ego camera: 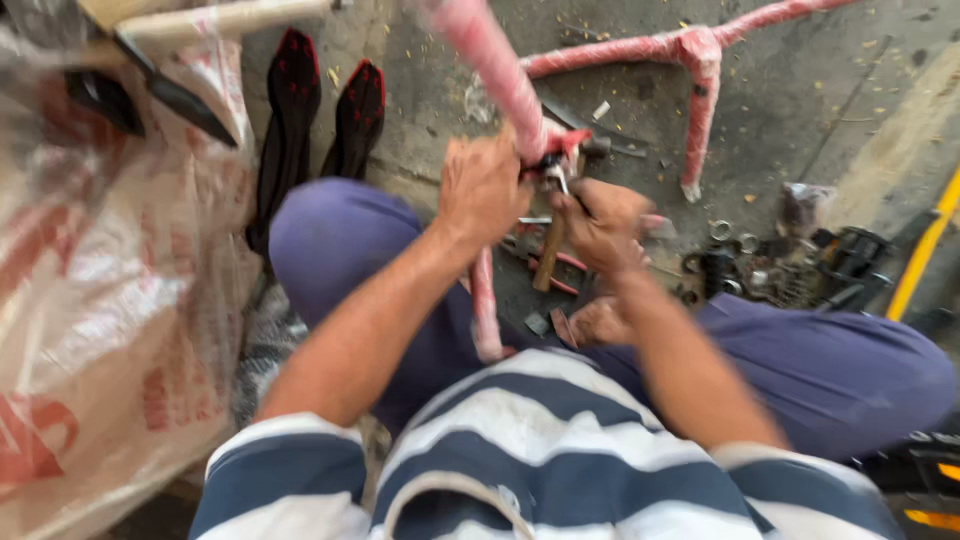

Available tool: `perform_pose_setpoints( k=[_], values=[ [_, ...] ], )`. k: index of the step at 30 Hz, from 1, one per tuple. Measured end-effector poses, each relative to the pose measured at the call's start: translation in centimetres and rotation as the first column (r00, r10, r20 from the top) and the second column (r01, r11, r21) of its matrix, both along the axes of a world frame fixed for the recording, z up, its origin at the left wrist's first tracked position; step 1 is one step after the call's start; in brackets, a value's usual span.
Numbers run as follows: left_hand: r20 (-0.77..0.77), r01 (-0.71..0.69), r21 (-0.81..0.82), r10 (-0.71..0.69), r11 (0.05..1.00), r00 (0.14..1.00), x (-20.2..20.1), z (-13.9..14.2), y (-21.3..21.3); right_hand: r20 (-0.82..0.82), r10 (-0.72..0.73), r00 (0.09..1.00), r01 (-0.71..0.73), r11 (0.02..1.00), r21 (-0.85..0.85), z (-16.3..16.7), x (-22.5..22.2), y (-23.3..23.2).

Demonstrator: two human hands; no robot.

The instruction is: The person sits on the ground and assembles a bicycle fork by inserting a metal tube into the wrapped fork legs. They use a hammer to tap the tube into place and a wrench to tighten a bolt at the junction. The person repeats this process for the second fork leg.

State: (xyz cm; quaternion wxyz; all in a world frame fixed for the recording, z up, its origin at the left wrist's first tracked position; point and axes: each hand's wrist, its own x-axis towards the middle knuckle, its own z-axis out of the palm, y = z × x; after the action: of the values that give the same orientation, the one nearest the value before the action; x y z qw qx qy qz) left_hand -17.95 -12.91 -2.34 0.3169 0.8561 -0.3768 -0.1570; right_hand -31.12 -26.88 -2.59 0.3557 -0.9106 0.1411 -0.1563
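On a gritty concrete floor (800,90) strewn with small metal parts (770,265), a pink-wrapped frame tube (495,70) is gripped by the left hand (483,187), while a small tool (556,176) at its end is clasped by the right hand (603,222).

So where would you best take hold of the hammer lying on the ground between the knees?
Probably the wooden handle of the hammer, at the free lower end, coming from above. It lies on the ground under the hands, its upper end hidden behind the right hand. The left hand and the pink wrapped tube crowd that end, so the lower end is clearer.
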Motion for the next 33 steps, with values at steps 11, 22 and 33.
perform_pose_setpoints(
  k=[11,22,33],
  values=[
    [0.033,-0.054,0.068,0.051,0.996,0.998,-1.1,0.1,-1.9,-0.489,0.159,0.858,-0.421,0.763,-0.491,3.8,-1.2,-4.9],
    [-0.056,0.038,0.001,-0.038,0.999,0.998,-1.2,1.4,-1.0,-0.841,0.181,0.51,-0.552,0.819,-0.158,10.6,-1.0,-7.2],
    [-0.019,-0.047,-0.024,0.047,0.999,0.999,-0.9,-0.1,-1.5,-0.211,0.038,0.977,-0.027,0.998,0.057,-2.8,-0.9,-2.6]
  ],
)
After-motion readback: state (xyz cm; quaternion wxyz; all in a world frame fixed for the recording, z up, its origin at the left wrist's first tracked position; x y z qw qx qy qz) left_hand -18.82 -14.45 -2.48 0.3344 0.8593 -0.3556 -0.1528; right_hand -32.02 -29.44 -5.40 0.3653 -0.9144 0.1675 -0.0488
